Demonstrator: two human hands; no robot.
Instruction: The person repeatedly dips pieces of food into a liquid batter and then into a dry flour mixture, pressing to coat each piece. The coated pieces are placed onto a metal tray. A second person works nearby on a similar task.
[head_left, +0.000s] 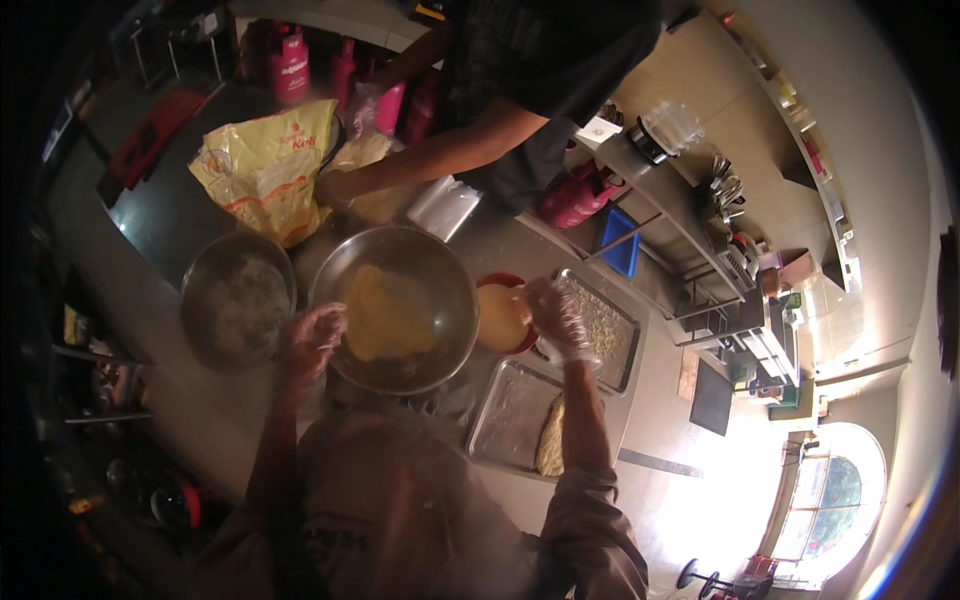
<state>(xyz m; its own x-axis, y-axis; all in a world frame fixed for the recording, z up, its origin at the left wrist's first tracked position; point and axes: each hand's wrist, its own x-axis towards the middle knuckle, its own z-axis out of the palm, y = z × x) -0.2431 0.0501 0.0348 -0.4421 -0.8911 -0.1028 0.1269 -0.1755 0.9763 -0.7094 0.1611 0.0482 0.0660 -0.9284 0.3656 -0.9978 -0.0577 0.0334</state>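
Observation:
A wide steel bowl (394, 247) with yellow crumb-like food in its lower left part stands before me. My left hand (313, 337), in a clear plastic glove, is at that bowl's left rim, between it and a second steel bowl (199, 259) holding a pale, powdery food. My right hand (551, 315), gloved too, is over the right rim of a red bowl (510, 279) of pale orange liquid (499, 319). Its fingertips are too blurred to tell whether they hold anything. Two metal trays lie to the right: one (636, 352) with scattered crumbs, one (502, 442) with a coated flat piece (552, 442).
Across the table, a co-worker's forearm (457, 150) reaches beside a yellow printed plastic sack (262, 165) and a bag of pale food (364, 150). Clear plastic bags (444, 206) lie behind the wide bowl. Pink gas cylinders (290, 71) stand beyond, and a steel counter (660, 184) runs at right.

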